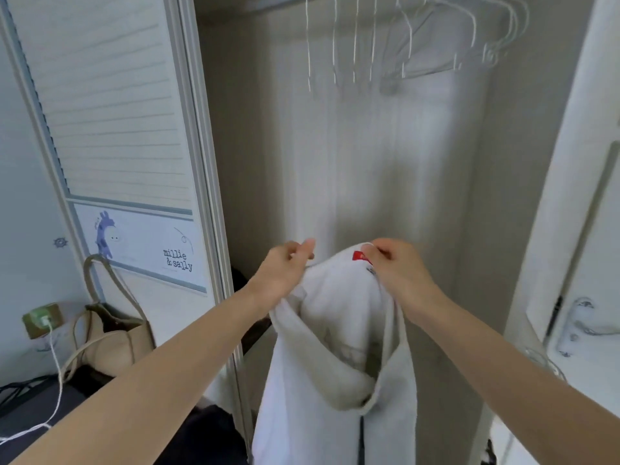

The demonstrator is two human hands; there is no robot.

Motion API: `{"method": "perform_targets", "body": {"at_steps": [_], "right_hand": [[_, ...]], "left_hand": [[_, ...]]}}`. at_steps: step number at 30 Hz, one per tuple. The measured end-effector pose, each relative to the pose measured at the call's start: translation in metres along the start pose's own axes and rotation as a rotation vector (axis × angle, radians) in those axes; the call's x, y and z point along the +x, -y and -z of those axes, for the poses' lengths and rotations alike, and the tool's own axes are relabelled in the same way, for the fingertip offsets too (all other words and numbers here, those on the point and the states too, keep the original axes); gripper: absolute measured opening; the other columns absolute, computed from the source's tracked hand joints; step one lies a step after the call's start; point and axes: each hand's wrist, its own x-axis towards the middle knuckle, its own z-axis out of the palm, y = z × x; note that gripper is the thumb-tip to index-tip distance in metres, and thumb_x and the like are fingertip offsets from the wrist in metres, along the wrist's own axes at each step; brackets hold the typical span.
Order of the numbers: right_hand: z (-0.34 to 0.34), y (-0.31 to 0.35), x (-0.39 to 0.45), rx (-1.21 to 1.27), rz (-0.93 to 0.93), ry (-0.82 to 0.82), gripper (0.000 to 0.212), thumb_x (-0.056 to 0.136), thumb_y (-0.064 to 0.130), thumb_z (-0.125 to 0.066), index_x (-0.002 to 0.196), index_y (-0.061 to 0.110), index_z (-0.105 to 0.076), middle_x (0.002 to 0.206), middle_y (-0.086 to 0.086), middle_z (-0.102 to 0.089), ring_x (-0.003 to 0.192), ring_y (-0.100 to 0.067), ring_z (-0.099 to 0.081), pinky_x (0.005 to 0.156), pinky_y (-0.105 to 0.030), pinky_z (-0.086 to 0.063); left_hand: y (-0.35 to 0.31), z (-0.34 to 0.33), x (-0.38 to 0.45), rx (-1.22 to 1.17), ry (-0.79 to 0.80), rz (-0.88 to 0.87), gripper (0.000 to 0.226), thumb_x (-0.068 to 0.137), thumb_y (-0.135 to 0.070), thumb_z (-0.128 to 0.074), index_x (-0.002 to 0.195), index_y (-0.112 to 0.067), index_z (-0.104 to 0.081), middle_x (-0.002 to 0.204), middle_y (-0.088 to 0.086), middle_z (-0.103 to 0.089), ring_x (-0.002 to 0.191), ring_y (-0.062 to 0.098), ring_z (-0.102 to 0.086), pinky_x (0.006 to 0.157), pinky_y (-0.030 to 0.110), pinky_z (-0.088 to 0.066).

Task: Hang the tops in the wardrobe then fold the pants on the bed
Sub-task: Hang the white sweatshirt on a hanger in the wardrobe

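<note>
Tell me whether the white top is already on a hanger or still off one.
Off one. The left hand and right hand hold the white top up by its collar, well below the bare hangers; no hanger shows in it.

The wardrobe door (134, 229) panel reads "millie & sally"; the top's red label (360, 256) is unreadable.

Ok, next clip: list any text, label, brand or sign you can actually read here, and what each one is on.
"millie & sally": printed on the lower panel of the wardrobe door, right of a purple cartoon animal.
Red label inside the collar of the white top, beside the right hand: too small and partly covered to read.
Dark tag just below the red label: blurred, unreadable.
Nothing else legible; the left hand hides no text that shows.
</note>
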Motion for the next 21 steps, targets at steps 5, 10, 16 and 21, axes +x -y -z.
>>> {"method": "perform_targets", "body": {"at_steps": [5,10,16,21], "right_hand": [[-0.010,0.015,0.039,-0.001,-0.019,-0.144,0.027,0.089,0.017,-0.057,0.069,0.007,-0.072,0.043,0.009,-0.043,0.040,-0.006,-0.034,0.045,-0.019,-0.028],[-0.022,0.024,0.055,-0.074,0.019,-0.155,0.024,0.087,0.021,-0.060,0.071,0.007,-0.072,0.049,0.004,-0.049,0.044,-0.003,-0.037,0.046,-0.019,-0.030],[-0.034,0.021,0.060,-0.152,0.035,-0.096,0.025,0.087,0.026,-0.061,0.077,0.005,-0.072,0.079,-0.022,-0.065,0.064,-0.014,-0.047,0.065,-0.028,-0.040],[-0.018,0.011,0.063,-0.194,-0.041,-0.193,0.031,0.089,0.022,-0.061,0.074,-0.005,-0.064,0.064,-0.018,-0.052,0.065,-0.014,-0.039,0.063,-0.028,-0.033]], "left_hand": [[0.026,0.032,0.028,0.450,0.252,-0.164,0.027,0.076,-0.055,-0.073,0.082,-0.034,-0.057,0.073,-0.008,-0.065,0.063,0.003,-0.062,0.048,0.010,-0.039],[0.044,0.067,0.060,0.342,0.143,-0.147,0.018,0.087,-0.031,-0.072,0.078,-0.019,-0.063,0.075,0.001,-0.068,0.067,0.012,-0.066,0.057,0.024,-0.056],[0.043,0.066,0.069,-0.210,0.482,0.195,0.032,0.092,-0.030,-0.066,0.108,-0.003,-0.070,0.101,0.012,-0.075,0.095,0.029,-0.071,0.092,0.044,-0.056],[0.033,0.056,0.086,-0.065,0.582,0.158,0.039,0.088,-0.044,-0.068,0.104,-0.008,-0.072,0.097,0.007,-0.076,0.093,0.023,-0.071,0.086,0.037,-0.056]]}}
